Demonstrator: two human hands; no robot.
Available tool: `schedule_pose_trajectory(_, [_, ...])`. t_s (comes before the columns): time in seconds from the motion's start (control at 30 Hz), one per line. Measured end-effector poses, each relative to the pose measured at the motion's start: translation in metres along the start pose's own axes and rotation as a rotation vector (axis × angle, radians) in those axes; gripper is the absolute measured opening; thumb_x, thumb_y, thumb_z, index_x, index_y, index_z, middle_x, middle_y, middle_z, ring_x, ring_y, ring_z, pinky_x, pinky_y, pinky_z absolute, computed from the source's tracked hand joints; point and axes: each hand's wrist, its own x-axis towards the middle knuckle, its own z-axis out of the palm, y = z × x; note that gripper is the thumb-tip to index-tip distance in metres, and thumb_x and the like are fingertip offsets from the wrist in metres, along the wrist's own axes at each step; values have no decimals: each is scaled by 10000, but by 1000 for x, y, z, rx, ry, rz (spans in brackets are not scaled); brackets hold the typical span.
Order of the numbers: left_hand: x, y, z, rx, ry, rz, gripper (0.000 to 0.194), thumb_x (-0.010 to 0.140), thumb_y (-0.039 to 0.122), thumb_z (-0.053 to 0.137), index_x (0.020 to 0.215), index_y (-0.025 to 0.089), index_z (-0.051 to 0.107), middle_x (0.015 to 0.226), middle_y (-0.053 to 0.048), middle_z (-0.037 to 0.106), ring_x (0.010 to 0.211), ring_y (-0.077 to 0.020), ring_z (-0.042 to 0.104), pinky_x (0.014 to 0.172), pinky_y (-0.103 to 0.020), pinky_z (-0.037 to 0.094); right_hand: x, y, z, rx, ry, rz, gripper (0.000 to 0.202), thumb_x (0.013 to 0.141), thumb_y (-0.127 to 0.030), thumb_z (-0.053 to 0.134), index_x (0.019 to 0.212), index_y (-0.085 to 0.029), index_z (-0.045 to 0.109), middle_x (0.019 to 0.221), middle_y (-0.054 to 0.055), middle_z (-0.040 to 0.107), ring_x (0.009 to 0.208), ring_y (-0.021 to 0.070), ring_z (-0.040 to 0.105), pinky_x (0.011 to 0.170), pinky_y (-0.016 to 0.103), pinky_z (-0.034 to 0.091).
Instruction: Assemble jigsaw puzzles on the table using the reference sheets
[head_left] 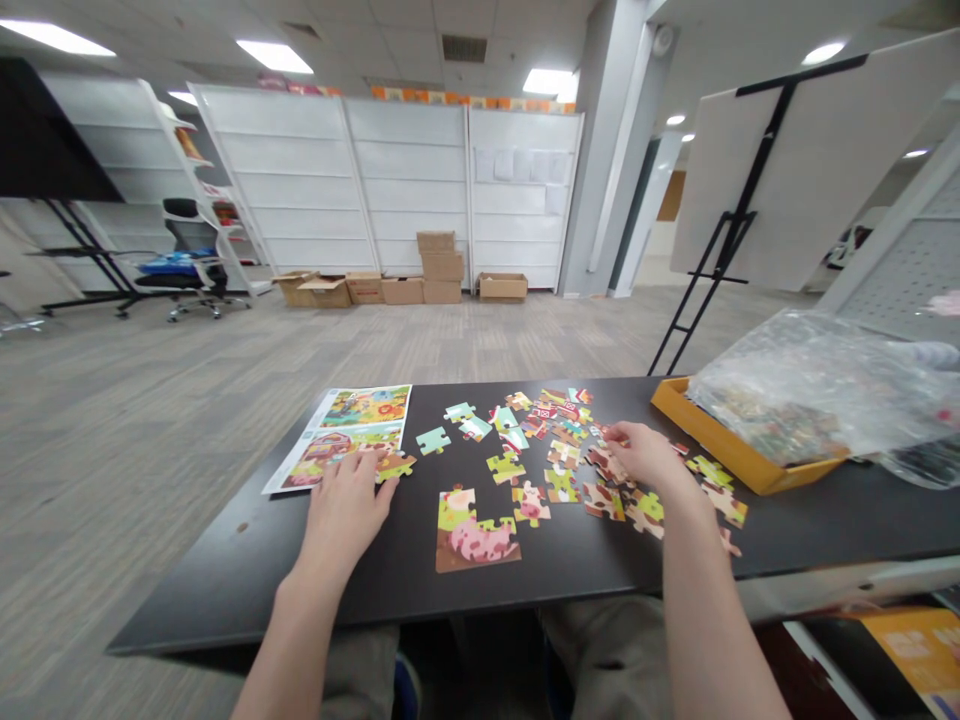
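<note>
My left hand (349,505) lies flat, fingers stretched over the lower edge of a printed picture sheet (371,407). A brown and green puzzle piece (396,466) lies beside its fingertips. My right hand (639,452) reaches into the heap of loose pieces at the right, its fingertips closed on a small puzzle piece (598,432), partly hidden. Between my hands is a joined section (476,540) showing a pink spotted pig's body. Just right of it, apart, lies a pig-face piece (531,504). Pale blue pieces (433,440) lie farther back.
An orange box (720,455) with plastic-wrapped contents stands at the table's right. More pieces (724,500) lie beside my right forearm. The black table's front edge is close to my legs. Behind are cardboard boxes (442,265), white shelving and a board on a stand (712,255).
</note>
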Motion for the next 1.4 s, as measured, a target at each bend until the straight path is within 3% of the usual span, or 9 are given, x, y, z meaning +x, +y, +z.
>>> schedule_pose_trajectory(0.1, [1, 15, -8, -211, -38, 107, 324, 955, 410, 504, 1171, 198, 621, 1231, -152, 670, 1214, -349, 585, 1066, -529, 445, -2, 6, -4, -33, -14, 69, 173, 854, -312, 637, 927, -202, 748, 1008, 115, 773, 932, 276, 710, 726, 320, 463])
schedule_pose_trajectory(0.23, [-7, 51, -19, -504, -248, 263, 381, 941, 489, 597, 1235, 248, 612, 1283, -96, 662, 1207, -287, 605, 1071, -464, 470, -9, 5, -7, 4, -56, 72, 308, 763, -509, 730, 848, -214, 707, 956, 87, 769, 853, 261, 709, 663, 306, 447])
schedule_pose_trajectory(0.3, [-14, 66, -20, -540, -360, 342, 438, 902, 484, 670, 1269, 251, 615, 1334, -105, 639, 1245, -288, 580, 1083, -448, 462, -11, 2, -6, -4, -92, 60, 353, 702, -527, 772, 841, -215, 684, 922, 76, 764, 814, 249, 704, 624, 293, 431])
schedule_pose_trajectory(0.4, [-21, 78, -19, -504, -421, 385, 531, 836, 521, 743, 1279, 252, 625, 1356, -112, 624, 1266, -312, 556, 1083, -464, 450, -12, -4, -3, -60, -98, 32, 356, 635, -455, 821, 842, -211, 665, 941, 84, 752, 838, 254, 700, 612, 283, 417])
schedule_pose_trajectory(0.53, [-20, 78, -19, -478, -454, 358, 585, 794, 565, 771, 1263, 242, 639, 1320, -114, 634, 1235, -314, 568, 1055, -449, 466, -12, -7, -4, -98, -133, 21, 291, 641, -338, 807, 863, -210, 668, 979, 94, 738, 898, 263, 690, 628, 281, 413])
schedule_pose_trajectory(0.67, [-18, 75, -23, -494, -477, 342, 567, 772, 540, 798, 1226, 228, 661, 1294, -108, 644, 1204, -300, 591, 1041, -421, 482, -13, -4, -7, -59, -142, 59, 246, 669, -257, 760, 882, -212, 644, 927, 61, 730, 798, 216, 676, 597, 267, 395])
schedule_pose_trajectory(1.07, [-18, 70, -25, -516, -497, 334, 576, 750, 468, 835, 1243, 228, 659, 1310, -106, 639, 1221, -292, 587, 1065, -418, 475, -6, 20, 2, -59, -58, 87, 293, 725, -298, 726, 993, -215, 639, 1039, 57, 714, 859, 215, 681, 645, 278, 418])
schedule_pose_trajectory(1.27, [-20, 69, -23, -515, -462, 351, 563, 783, 523, 799, 1236, 224, 651, 1292, -101, 643, 1196, -283, 602, 1044, -407, 491, -1, 30, 1, -82, -95, 139, 304, 755, -284, 730, 1046, -211, 681, 1052, 69, 731, 846, 210, 694, 640, 270, 439])
schedule_pose_trajectory(1.4, [-20, 67, -22, -488, -432, 359, 545, 798, 535, 780, 1226, 222, 654, 1284, -102, 649, 1187, -289, 609, 1038, -413, 497, -1, 33, -1, -151, -73, 114, 312, 792, -245, 695, 1100, -194, 703, 1099, 111, 737, 983, 250, 696, 753, 293, 476])
